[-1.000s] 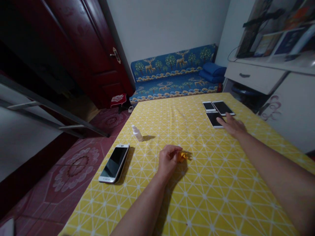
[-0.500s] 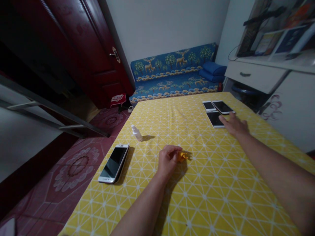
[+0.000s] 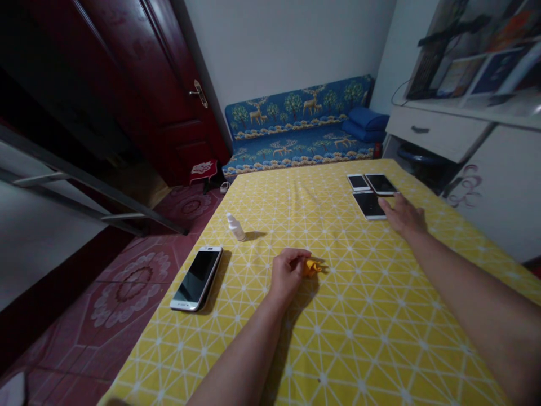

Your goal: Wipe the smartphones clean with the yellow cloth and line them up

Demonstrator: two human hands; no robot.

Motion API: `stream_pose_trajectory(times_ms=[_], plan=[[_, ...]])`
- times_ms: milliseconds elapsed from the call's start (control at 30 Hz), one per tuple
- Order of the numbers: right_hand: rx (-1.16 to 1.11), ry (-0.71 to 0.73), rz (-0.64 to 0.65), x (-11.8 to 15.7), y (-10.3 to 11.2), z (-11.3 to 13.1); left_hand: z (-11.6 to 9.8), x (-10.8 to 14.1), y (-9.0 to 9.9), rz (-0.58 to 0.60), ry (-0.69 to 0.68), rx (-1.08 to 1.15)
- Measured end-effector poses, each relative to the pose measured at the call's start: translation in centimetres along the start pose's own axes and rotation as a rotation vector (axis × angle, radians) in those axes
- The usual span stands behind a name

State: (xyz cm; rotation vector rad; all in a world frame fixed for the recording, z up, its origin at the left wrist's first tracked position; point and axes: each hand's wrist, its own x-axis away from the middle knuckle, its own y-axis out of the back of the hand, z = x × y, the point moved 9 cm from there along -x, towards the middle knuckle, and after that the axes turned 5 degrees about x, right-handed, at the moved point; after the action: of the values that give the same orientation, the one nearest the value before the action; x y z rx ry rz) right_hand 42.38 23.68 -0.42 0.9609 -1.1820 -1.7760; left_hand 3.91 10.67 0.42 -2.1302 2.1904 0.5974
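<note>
My left hand (image 3: 289, 272) rests on the yellow patterned cloth, its fingers closed on a crumpled orange cloth (image 3: 311, 268). At the far right, my right hand (image 3: 402, 215) has its fingers apart at the right edge of a white-framed phone (image 3: 369, 205). Behind that phone lie a smaller white phone (image 3: 358, 182) and another dark-screened phone (image 3: 380, 184), close together. A larger white phone (image 3: 198, 279) lies at the left edge of the table. Behind it stands a small white bottle (image 3: 235, 227), upright.
The table (image 3: 296, 197) reaches to a blue patterned sofa (image 3: 291, 132) at the back. A white cabinet (image 3: 443, 127) stands on the right. A red stool (image 3: 203, 171) and a metal frame (image 3: 84, 183) are on the left.
The right hand has shifted very slightly at the phones, and the phones behind it sit a touch straighter. The left hand still holds the orange cloth.
</note>
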Motion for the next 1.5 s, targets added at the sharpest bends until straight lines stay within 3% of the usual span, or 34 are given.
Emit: stream_pose_trajectory(times_ms=[400,833,1233,1367,1500], plan=[[0.082,0.43,0.066,1.6,-2.4,3.5,0.2,-0.1,-0.2,0.0,-0.002,-0.004],[0.188,0.33,0.087,1.6,-3.4,3.7,0.6,-0.2,-0.5,0.03,0.014,-0.023],[0.122,0.058,0.033,6.3,-2.1,3.9,0.8,-0.4,-0.7,0.034,-0.004,-0.013],[0.142,0.138,0.061,9.6,-2.2,6.4,0.8,-0.5,-0.8,0.041,-0.004,-0.003],[0.097,0.362,0.114,13.5,-2.9,10.5,0.5,-0.6,-0.5,0.005,0.003,0.044]])
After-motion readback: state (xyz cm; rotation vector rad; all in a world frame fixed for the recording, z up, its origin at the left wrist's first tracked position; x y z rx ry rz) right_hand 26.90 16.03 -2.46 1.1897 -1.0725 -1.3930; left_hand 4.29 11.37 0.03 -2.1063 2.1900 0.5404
